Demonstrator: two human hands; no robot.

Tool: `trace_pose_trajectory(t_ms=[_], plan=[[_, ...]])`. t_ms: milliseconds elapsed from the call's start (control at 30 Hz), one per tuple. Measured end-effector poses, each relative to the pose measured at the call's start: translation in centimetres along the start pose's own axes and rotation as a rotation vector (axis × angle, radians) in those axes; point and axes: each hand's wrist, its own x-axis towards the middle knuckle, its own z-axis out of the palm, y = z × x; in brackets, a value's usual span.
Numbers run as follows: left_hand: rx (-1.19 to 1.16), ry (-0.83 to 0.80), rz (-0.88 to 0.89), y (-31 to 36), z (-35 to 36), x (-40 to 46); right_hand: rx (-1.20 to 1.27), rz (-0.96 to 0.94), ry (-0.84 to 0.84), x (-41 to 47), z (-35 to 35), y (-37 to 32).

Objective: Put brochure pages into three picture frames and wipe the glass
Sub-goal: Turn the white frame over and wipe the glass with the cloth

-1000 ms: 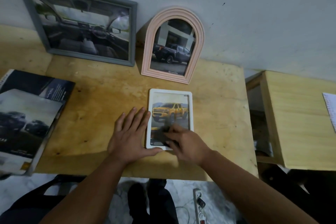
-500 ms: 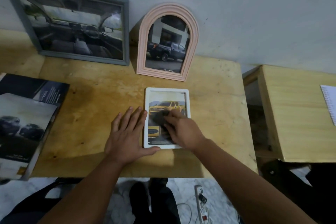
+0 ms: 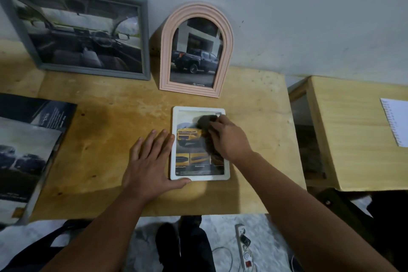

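White rectangular frame (image 3: 199,178) flat on wooden table (image 3: 106,139), yellow pickup page under glass. Left hand (image 3: 150,161) spread flat, bracing frame's left edge. Right hand (image 3: 229,139) pinching dark cloth (image 3: 204,120) near top.

wall (image 3: 309,17): grey | table (image 3: 110,139): wood | floor (image 3: 220,232): pale, perhaps marble

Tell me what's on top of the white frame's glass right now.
A dark cloth sits on the white frame, held by the right hand near the top. Both hide part of the yellow truck page; the left hand rests along the frame's left edge.
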Motion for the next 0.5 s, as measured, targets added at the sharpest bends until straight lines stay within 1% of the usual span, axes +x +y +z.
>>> trace_pose_trajectory(t_ms=[67, 133, 233, 267, 300, 333, 367, 400, 433, 467, 500], plan=[[-0.004, -0.001, 0.002, 0.0, 0.0, -0.1, 0.035, -0.026, -0.030, -2.0, 0.4, -0.3], [-0.008, 0.004, 0.006, 0.0, 0.0, -0.2, 0.071, -0.088, -0.110, -4.2, 0.4, -0.5], [-0.014, 0.010, 0.000, 0.1, -0.2, -0.3, 0.207, -0.176, -0.404, -6.0, -0.5, -1.1], [-0.012, 0.010, 0.002, 0.1, -0.2, -0.3, 0.276, -0.144, -0.472, -5.4, -1.1, -0.9], [-0.011, 0.010, 0.003, 0.1, -0.3, -0.3, 0.354, -0.079, -0.469, -4.4, -1.8, -0.8], [-0.012, 0.013, 0.004, 0.1, -0.3, -0.2, 0.416, 0.014, -0.384, -3.0, -2.4, -0.3], [-0.014, 0.015, 0.003, 0.1, -0.3, -0.2, 0.427, 0.097, -0.238, -1.5, -2.7, 0.3], [-0.015, 0.014, 0.001, 0.1, -0.3, -0.2, 0.382, 0.145, -0.090, -0.1, -2.9, 0.8], [-0.013, 0.011, -0.002, 0.1, -0.3, -0.1, 0.298, 0.156, 0.009, 1.1, -2.8, 1.0], [-0.010, 0.009, -0.001, 0.2, -0.2, -0.1, 0.198, 0.148, 0.047, 1.7, -2.3, 0.9], [-0.012, 0.011, 0.001, 0.2, -0.2, -0.1, 0.117, 0.138, 0.051, 1.7, -1.5, 0.5]])
